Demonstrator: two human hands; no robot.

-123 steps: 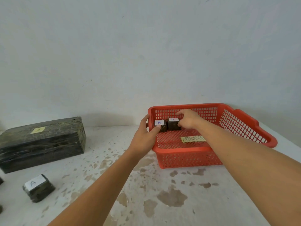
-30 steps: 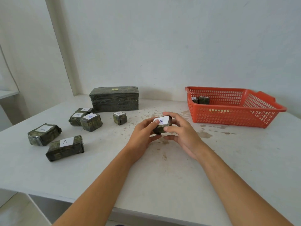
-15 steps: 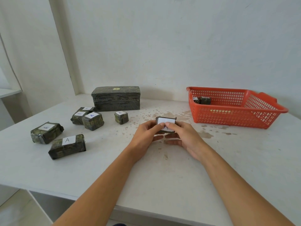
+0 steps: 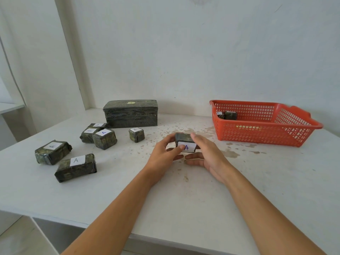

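White-painted walls meet at a corner behind a pale, stained desk (image 4: pixel 184 199) that carries everything in view. Near the middle of the desk, both hands hold one small dark wrapped block (image 4: pixel 184 138), lifted just clear of the surface. Its white label, marked with a blue "A", is turned toward the camera. The left hand (image 4: pixel 162 156) grips the block's left side with curled fingers, the thumb lying against the label. The right hand (image 4: pixel 208 153) grips its right side, one finger over the top edge and the others curled beneath.

To the right, well apart from the hands, stands a red basket (image 4: pixel 246 103) with latticed walls. Two small wrapped blocks (image 4: pixel 230 115) sit side by side in its far left corner. At the back of the desk, against the wall, lies a large wrapped box (image 4: pixel 130 113). A small cube (image 4: pixel 136 134) with an "A" label rests just in front of it. Left of the cube, three labelled packs (image 4: pixel 104 139) huddle together, touching. Nearer the desk's left edge lie two longer packs (image 4: pixel 75 167), close to each other, each with an "A" label facing up.
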